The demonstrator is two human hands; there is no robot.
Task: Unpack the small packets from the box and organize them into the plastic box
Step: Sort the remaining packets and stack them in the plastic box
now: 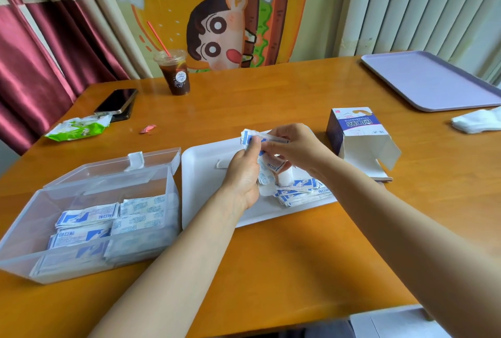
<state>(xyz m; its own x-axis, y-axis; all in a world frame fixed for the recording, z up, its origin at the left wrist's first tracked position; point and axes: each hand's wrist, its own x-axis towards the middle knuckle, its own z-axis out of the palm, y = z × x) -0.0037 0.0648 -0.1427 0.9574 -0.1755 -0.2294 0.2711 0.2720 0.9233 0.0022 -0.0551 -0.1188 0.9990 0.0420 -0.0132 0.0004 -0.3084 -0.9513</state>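
Note:
Above the white tray (206, 191), my left hand (242, 172) and my right hand (294, 148) together hold a bunch of small blue-and-white packets (267, 160), both gripping it. More packets lie in a loose pile (301, 194) on the tray just below my hands. The clear plastic box (24, 232) stands open at the left, its lid tipped back, with several stacks of packets (108, 224) inside. The opened cardboard box (355, 134) stands to the right of the tray, flaps open toward me.
On the wooden table: an iced drink cup (174, 73) at the back, two stacked phones (116, 103), a green wipes pack (78, 127), a small red wrapper (147, 129), a lilac tray (433, 80) at far right, and white tissue (477, 121).

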